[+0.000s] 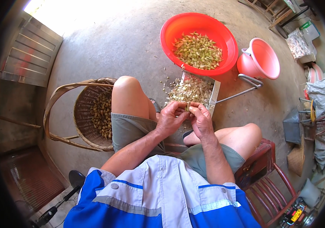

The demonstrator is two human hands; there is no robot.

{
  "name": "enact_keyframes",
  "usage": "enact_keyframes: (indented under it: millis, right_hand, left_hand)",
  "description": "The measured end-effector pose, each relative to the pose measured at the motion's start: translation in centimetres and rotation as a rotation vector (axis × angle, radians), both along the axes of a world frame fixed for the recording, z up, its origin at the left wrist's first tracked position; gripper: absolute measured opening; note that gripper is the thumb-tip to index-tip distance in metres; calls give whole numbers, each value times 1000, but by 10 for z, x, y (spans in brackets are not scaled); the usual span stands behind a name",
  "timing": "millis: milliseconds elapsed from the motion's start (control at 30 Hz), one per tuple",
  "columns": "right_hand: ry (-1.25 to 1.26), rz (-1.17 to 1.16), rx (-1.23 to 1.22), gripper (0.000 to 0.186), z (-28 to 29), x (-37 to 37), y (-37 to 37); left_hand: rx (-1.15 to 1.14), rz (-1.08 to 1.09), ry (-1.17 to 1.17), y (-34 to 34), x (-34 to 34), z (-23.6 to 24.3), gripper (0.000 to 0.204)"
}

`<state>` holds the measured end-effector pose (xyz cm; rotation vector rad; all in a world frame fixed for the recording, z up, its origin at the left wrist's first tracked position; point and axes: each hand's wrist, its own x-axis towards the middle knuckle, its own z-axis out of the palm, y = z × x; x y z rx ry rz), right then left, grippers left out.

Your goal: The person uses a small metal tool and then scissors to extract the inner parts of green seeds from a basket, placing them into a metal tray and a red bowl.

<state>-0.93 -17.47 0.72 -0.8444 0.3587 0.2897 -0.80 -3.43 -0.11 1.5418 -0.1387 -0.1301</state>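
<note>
- Workpiece position: the small greenish bulb (187,106) sits between the fingertips, in front of the torso. Clock directions below are taken from this point, 12 being straight ahead.
- Left hand (170,118): fingers curled, thumb and fingertips closed on the bulb from the 9 o'clock side.
- Right hand (201,121): thumb and forefinger appear pinched on the bulb from the 3 o'clock side; fingertips of both hands nearly meet.
- Handling: expect a light, fairly firm body with a thin, dry outer skin; a bared surface may be slippery and bruise easily. Grip lightly at the rounded middle; the narrow tip offers little hold.
- Surroundings: dustpan (215,93) holding pale scraps (189,91), 12 o'clock, near; red basin (228,42) of bulbs, 12 o'clock, beyond; wicker basket (81,104) of browner pieces, 9 o'clock; pink bucket (266,59), 2 o'clock.
</note>
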Motion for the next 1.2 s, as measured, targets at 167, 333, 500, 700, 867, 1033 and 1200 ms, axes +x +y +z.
enact_keyframes:
  millis: [167,333,500,700,867,1033,1200]
  right_hand:
    - [7,-30,-75,13,-14,0,1]
    - [7,-3,-75,15,-12,-1,0]
    - [-15,11,-89,18,-10,-2,3]
    - [9,-22,-88,16,-12,-1,4]
    - [7,-1,-146,16,-12,-2,2]
    - [-10,15,-143,17,-10,-2,0]
    - [1,17,-116,20,-12,-1,-2]
  left_hand:
    - [88,14,-45,-2,-1,7,22]
    - [138,26,-101,-1,-2,6,24]
    - [135,33,-95,0,-2,7,25]
    - [148,26,-87,-2,-3,8,26]
    - [165,38,-98,-2,-4,7,27]
    - [166,27,-90,-2,-4,4,26]
    - [47,13,13,-3,-3,-2,26]
